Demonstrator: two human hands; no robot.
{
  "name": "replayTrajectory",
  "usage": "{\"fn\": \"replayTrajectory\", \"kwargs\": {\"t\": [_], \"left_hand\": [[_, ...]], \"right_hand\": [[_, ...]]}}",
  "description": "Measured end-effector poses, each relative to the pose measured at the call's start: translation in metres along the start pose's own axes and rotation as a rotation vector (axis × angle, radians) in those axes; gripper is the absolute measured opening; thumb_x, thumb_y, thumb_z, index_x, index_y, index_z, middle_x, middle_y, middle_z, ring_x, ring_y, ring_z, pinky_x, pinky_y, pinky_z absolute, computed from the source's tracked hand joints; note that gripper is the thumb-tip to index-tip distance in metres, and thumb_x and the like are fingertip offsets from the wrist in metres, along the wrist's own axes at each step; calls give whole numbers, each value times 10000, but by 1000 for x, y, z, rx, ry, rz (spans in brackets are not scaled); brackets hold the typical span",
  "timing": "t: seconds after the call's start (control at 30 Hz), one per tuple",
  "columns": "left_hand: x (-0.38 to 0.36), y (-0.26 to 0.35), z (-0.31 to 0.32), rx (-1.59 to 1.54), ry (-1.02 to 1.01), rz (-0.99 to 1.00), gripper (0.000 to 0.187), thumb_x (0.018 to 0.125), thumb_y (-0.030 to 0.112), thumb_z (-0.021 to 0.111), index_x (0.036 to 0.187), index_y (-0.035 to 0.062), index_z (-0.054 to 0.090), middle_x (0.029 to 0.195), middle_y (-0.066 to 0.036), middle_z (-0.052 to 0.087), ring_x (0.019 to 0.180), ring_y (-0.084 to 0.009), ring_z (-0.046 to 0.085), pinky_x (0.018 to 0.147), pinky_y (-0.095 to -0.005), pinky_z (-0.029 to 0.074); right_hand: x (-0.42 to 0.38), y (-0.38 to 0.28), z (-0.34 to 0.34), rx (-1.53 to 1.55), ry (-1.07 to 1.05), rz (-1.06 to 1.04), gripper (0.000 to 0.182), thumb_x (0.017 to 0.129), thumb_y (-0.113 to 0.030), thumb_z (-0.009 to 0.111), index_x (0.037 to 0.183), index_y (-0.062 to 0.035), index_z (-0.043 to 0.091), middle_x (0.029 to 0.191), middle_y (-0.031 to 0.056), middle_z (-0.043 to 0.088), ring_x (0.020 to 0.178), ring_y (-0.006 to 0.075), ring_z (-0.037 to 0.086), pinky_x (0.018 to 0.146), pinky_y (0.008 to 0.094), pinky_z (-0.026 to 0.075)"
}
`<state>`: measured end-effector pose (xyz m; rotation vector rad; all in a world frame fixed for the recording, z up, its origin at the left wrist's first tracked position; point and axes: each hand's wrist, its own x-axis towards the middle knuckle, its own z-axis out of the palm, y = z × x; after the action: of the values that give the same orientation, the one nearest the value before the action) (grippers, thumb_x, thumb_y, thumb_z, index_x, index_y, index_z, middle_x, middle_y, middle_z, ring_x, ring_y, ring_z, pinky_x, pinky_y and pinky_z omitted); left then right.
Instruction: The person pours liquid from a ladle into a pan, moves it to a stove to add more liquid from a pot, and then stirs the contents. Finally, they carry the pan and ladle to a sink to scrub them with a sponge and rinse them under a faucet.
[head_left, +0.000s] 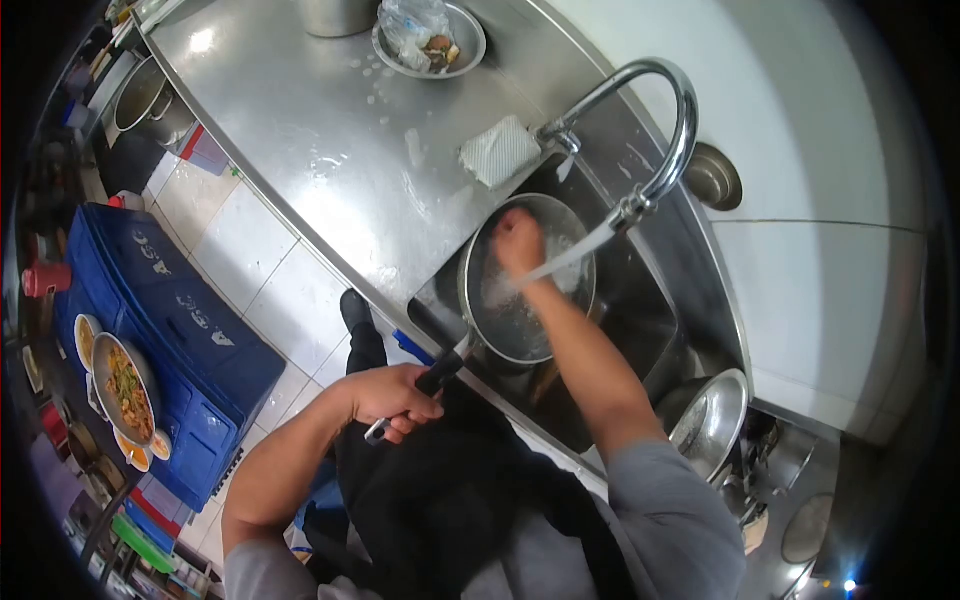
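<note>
A round metal pan [468,285] sits over the sink basin [630,285], with water in it. My left hand [395,400] is wrapped round the pan's black handle [440,371]. Inside the pan is my right hand [520,243], its fingers curled near the far side; what it holds, if anything, is hidden. Water runs from the curved faucet [690,110] across my right wrist into the pan. A white ribbed cloth or sponge [500,152] lies on the counter beside the faucet's base.
On the steel counter [320,130] stands a metal bowl [468,62] with a plastic bag and scraps. Another metal bowl [722,425] is right of the sink. A blue container [190,320] at the left has a dish of food [125,390] on it.
</note>
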<state>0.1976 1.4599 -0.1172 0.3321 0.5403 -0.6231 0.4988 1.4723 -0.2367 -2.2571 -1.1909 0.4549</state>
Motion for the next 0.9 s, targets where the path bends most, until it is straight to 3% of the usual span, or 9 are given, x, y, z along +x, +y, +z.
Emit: {"fn": "replayTrajectory", "kwargs": {"t": [0.3, 0.37, 0.4, 0.5, 0.57, 0.63, 0.7, 0.83, 0.9], "left_hand": [[2, 2, -8, -36, -37, 27, 223, 904, 21, 629, 944, 115, 432, 628, -3, 408, 442, -69, 377, 385, -257, 325], [0, 2, -6, -44, -30, 2, 220, 903, 22, 630, 940, 110, 432, 629, -4, 410, 442, -70, 376, 385, -260, 327], [-1, 7, -5, -36, -11, -3, 217, 902, 24, 631, 936, 104, 432, 630, -4, 412, 443, -72, 375, 385, -262, 330], [3, 5, -2, -30, 7, 26, 212, 882, 22, 625, 873, 87, 424, 632, -17, 428, 437, -86, 403, 381, -279, 354], [2, 2, 7, 5, 41, 63, 208, 878, 17, 623, 873, 82, 425, 634, -22, 433, 435, -93, 410, 379, -285, 362], [-1, -6, 16, 41, 80, 87, 204, 874, 12, 621, 872, 77, 427, 635, -26, 437, 433, -100, 418, 378, -290, 370], [0, -9, 22, 74, 168, 154, 194, 868, 7, 616, 872, 68, 431, 635, -30, 442, 431, -110, 430, 377, -300, 382], [3, -5, 20, -69, 61, 82, 197, 878, 11, 609, 882, 92, 429, 620, -8, 414, 425, -89, 401, 375, -276, 355], [9, 2, 9, -119, 5, 3, 192, 892, 16, 610, 901, 102, 438, 620, -2, 407, 426, -80, 395, 378, -267, 342]], "right_hand": [[-3, 4, 5, -151, -55, -81, 115, 798, -121, 612, 855, -28, 648, 821, 216, 679, 803, 421, 659, 708, 487, 525], [3, 18, 10, -66, 46, -47, 107, 794, -96, 611, 864, -25, 650, 825, 216, 681, 802, 423, 658, 692, 479, 517], [15, 15, 1, 23, 121, 159, 126, 821, -98, 598, 909, -15, 632, 875, 221, 669, 825, 401, 652, 719, 459, 507], [-18, 13, 40, 72, 151, -7, 159, 845, -109, 593, 961, 0, 600, 917, 210, 644, 839, 361, 633, 735, 430, 493], [-70, -27, 34, 283, 67, -80, 188, 857, -126, 589, 993, 4, 575, 931, 195, 620, 830, 328, 617, 720, 407, 483], [-114, 17, 50, 508, -131, 122, 184, 853, -142, 593, 973, -4, 594, 947, 195, 618, 855, 326, 618, 730, 398, 476], [-127, 50, -22, 166, -833, 39, 167, 847, -151, 591, 953, -24, 617, 949, 200, 624, 865, 331, 622, 746, 408, 483], [-49, 91, -92, -810, -797, -372, 173, 779, -179, 650, 924, -84, 655, 871, 157, 651, 849, 340, 637, 763, 428, 530], [0, 122, -70, -786, -629, -480, 178, 831, -206, 581, 870, -55, 665, 853, 174, 659, 843, 338, 649, 799, 473, 500]]}}
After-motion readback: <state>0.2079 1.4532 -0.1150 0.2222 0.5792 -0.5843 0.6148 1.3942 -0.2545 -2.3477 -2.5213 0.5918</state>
